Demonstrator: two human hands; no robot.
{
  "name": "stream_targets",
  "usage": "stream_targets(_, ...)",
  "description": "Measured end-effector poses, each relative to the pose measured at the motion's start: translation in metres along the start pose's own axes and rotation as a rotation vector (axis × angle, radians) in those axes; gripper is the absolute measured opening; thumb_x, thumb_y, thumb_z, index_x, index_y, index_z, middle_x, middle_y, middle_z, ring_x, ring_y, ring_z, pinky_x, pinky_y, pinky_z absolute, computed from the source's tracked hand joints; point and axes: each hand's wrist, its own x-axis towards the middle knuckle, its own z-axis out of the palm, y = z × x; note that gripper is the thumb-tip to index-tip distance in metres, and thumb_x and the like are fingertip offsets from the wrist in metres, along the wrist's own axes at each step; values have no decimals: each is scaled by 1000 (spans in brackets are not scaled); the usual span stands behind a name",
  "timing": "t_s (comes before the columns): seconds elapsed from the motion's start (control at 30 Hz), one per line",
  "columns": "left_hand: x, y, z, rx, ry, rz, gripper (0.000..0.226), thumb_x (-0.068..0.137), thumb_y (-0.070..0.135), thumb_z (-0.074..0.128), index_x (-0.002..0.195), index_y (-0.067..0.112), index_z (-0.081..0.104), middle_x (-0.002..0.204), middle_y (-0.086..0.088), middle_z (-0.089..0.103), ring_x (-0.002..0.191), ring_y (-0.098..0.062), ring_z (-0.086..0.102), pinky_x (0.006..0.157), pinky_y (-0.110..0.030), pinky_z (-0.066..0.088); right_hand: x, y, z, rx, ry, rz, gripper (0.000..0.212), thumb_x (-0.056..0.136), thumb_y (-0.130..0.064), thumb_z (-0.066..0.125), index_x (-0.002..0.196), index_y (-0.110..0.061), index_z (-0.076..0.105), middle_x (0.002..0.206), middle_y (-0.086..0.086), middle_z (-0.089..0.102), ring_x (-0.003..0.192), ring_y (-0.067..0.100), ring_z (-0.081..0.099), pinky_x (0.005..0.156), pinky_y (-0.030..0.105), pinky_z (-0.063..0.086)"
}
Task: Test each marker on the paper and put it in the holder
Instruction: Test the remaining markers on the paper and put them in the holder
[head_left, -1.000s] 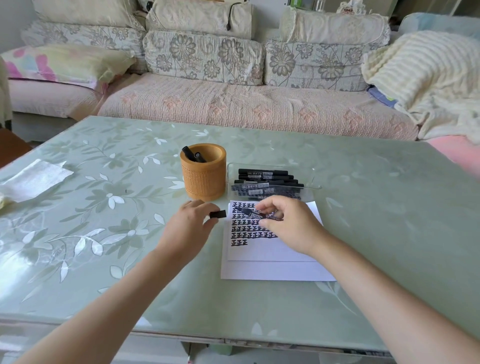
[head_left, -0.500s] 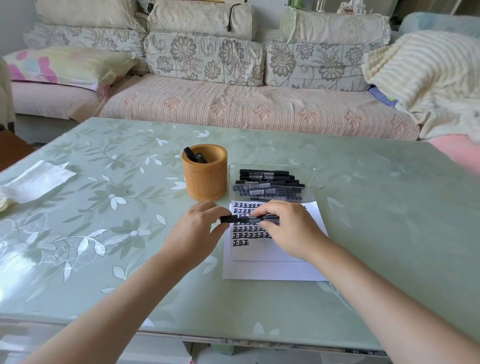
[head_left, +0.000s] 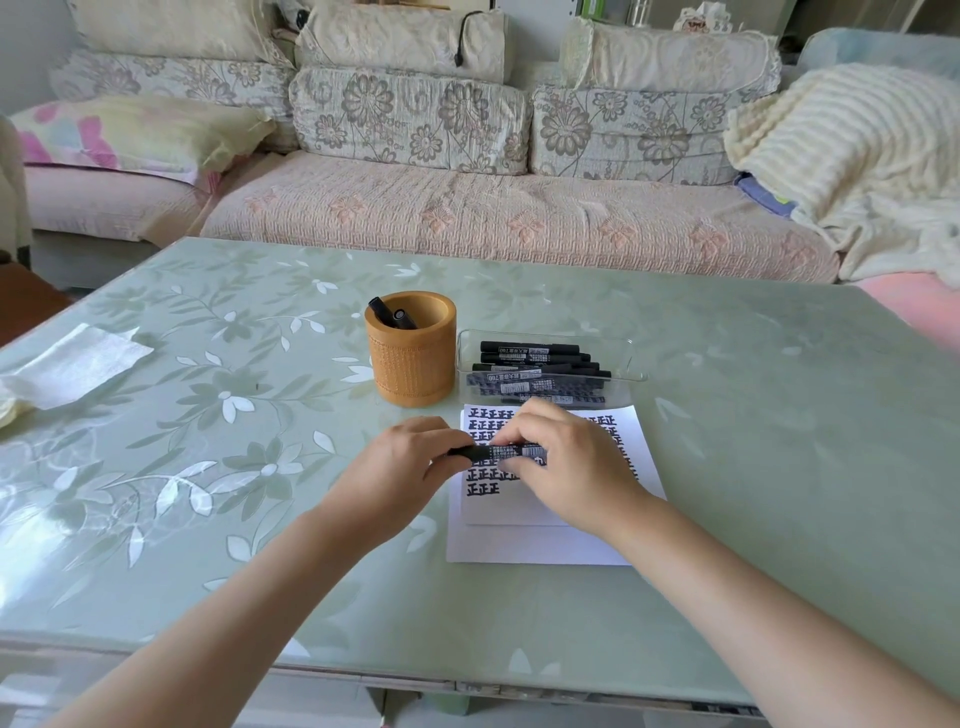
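the fingers (head_left: 511, 449) of the right hand (head_left: 566, 467) are curled closed around the barrel of a black marker (head_left: 511, 451), held level just above the paper (head_left: 540, 540). the fingers of the left hand (head_left: 400, 470) are pinched closed on the marker's left end, where the cap appears to sit, so the two hands meet along one straight line; this looks like the cap being pressed on, with one hand steadying and the other pushing. the marker hovers over rows of bold black test marks, which fill the upper part of the sheet. just beyond the paper, a clear tray (head_left: 623, 345) holds a stack of matching black markers lying flat, near enough for the right hand to reach. just left of the tray stands a round wooden holder (head_left: 410, 369), upright, with two markers leaning inside it. holder, tray and paper sit close together on the green leaf-patterned counter (head_left: 753, 467), likely to keep each move short. a white cloth (head_left: 78, 364) lies well apart at the far left.
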Motion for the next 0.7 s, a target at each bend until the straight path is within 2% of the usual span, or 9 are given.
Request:
stream_targets(0.1,-2,0,-2,6,32,52,13,92,20,64,101,19,73,82,7,59,73,-6,48,65,-18,39,0,-3,2,14,-5,-1,13,85,-29,73,98,-28,71,90,-18,56,73,6,51,62,25,38)
stream_targets(0.37,1,-3,-8,-14,26,75,19,92,28,57,99,20,73,79,8,57,73,-4,49,64,-22,43,5,-9,0,-53,-132,-5,18,97,-35,58,109,-29,69,85,-8,58,79,14,51,69,33,44)
stream_targets(0.5,12,-5,-15,18,49,113,15,94,28,61,103,23,71,82,13,54,75,2,48,66,-11,38,8,-12,3,-18,-118,-20,25,99,-30,54,122,-35,64,91,-15,61,84,14,56,74,35,47)
stream_targets(0.6,21,-9,-22,77,124,113,27,92,43,58,109,25,69,93,12,58,86,-5,53,71,-24,48,12,-10,7,39,-58,-24,21,98,-24,56,116,-23,66,102,-9,58,86,17,58,76,39,49)
stream_targets(0.7,35,-18,-34,72,257,66,35,92,45,52,111,21,68,106,6,61,99,-15,56,78,-32,50,25,-8,1,69,45,-14,19,96,-16,60,113,-15,67,100,-6,54,83,12,54,75,29,46)
